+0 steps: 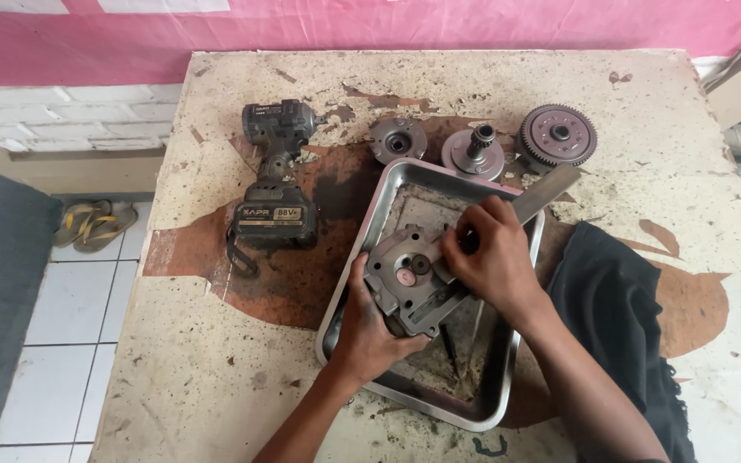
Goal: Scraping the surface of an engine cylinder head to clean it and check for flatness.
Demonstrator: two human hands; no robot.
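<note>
Over steel tray (362, 257), centre of worn counter (216, 377): grey cast engine part (400, 283), held tilted above tray floor. Left hand (370, 330) cupped under near lower edge, grip wrapped and pressed on casting rim. Right hand (490, 257) on upper right side, grip closed over flat metal scraper (546, 193), blade running up and right past tray rim; whether fingertips also touch casting, cannot tell. Judged heavy for size, rigid, greasy, so likely slippery; sharp-edged at bores and bosses. Best hold judged at thick outer rim, palm underneath, clear of machined faces and centre bore. Count: one tray, one casting, one scraper. Behind tray, a row of three round parts: small hub disc (397, 139), shafted hub (473, 153), toothed gear drum (558, 135), each apart from the next, the shafted hub just beside tray's far rim. One cordless impact driver (274, 176) lying left of tray, battery end toward viewer. One black cloth (615, 309) right of tray, draped off near edge. One pair of sandals (94, 223) on tiled floor, far left.
</note>
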